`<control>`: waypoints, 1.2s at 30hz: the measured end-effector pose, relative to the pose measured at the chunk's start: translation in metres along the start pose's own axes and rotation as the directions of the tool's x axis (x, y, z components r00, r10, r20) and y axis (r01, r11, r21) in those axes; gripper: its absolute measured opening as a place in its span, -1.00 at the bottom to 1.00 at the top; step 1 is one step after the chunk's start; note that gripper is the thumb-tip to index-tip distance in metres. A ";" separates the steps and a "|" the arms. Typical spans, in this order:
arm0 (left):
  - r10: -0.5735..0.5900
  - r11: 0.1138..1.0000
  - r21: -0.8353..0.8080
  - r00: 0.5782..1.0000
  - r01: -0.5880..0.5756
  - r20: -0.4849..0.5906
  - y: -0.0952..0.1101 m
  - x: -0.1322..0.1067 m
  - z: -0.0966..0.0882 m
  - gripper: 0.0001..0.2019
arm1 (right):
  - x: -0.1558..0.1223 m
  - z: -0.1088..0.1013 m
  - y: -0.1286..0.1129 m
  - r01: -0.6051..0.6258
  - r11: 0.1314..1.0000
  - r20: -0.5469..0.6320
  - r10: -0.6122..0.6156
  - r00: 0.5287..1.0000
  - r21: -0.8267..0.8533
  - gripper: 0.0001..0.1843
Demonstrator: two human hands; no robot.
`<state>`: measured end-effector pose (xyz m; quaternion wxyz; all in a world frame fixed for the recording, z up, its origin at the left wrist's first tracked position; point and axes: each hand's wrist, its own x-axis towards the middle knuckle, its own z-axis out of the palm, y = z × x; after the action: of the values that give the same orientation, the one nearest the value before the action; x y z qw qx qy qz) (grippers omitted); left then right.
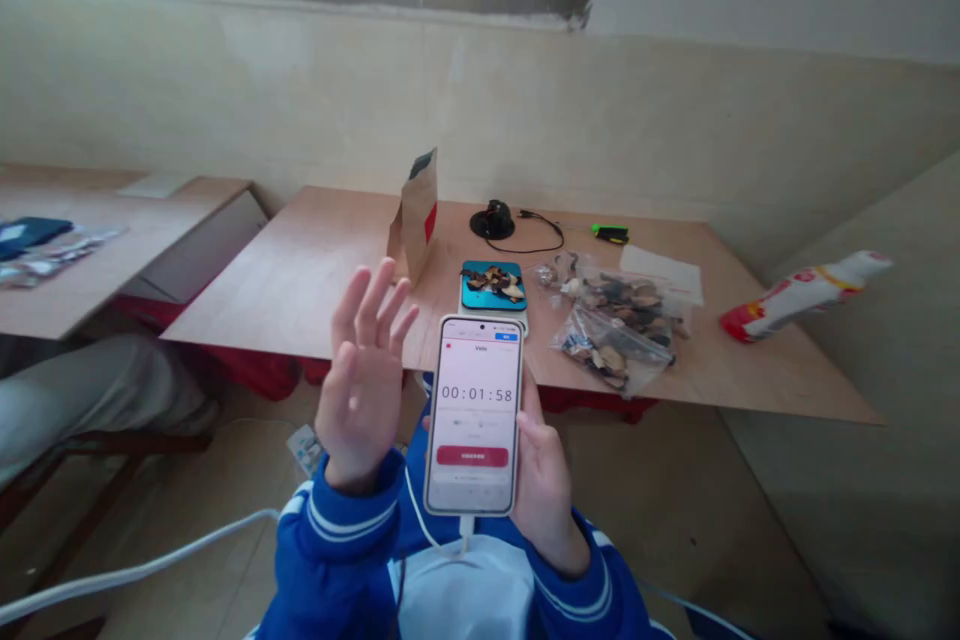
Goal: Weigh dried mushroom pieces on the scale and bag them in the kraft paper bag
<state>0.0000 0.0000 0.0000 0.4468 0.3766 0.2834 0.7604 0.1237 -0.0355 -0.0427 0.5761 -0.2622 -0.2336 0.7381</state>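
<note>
My left hand [365, 370] is raised with its fingers spread, holding nothing and touching nothing. My right hand [544, 480] grips a smartphone [474, 415] upright, its screen showing a running timer at 00:01:58 and a red button. A white cable runs from the phone's bottom edge. Beyond my hands, on a plywood table [300, 270], a small scale with a teal top [493, 285] carries dark dried slices, perhaps mushroom. A clear plastic bag of similar slices [615, 335] lies to its right. A brown paper bag [417, 215] stands left of the scale.
A black cable and small device [493, 220], a green-and-black item [610, 233], white paper [661, 273] and a red-and-white package [802, 295] lie on the table. A second table [90, 260] stands at left, beside a grey-clad leg [82, 410]. A wall rises behind.
</note>
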 end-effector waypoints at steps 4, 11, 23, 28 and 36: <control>-0.284 0.948 -0.152 0.959 0.278 -0.020 -0.022 -0.020 -0.007 -0.56 | 0.001 -0.003 0.002 0.016 1.000 -0.013 -0.017 1.000 -0.022 -0.32; -0.725 0.630 -0.355 0.687 0.691 0.052 -0.033 -0.045 -0.006 -0.59 | 0.001 -0.009 0.005 0.077 0.993 -0.034 -0.080 0.996 -0.089 -0.39; -0.788 0.511 -0.419 0.604 0.751 0.120 -0.036 -0.050 -0.005 -0.56 | 0.001 -0.009 0.003 0.059 0.998 -0.033 -0.060 0.998 -0.037 -0.37; -0.786 0.519 -0.409 0.607 0.751 0.116 -0.036 -0.050 -0.006 -0.56 | 0.001 -0.009 0.003 0.064 0.998 -0.015 -0.064 0.998 -0.012 -0.39; -0.791 0.557 -0.355 0.610 0.751 0.051 -0.035 -0.050 -0.005 -0.53 | 0.002 -0.012 0.005 0.068 0.998 -0.038 -0.069 0.997 -0.009 -0.40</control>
<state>0.0282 -0.0293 -0.0454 0.7751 0.0868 0.3085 0.5445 0.1276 -0.0345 -0.0547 0.6045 -0.2704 -0.2340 0.7118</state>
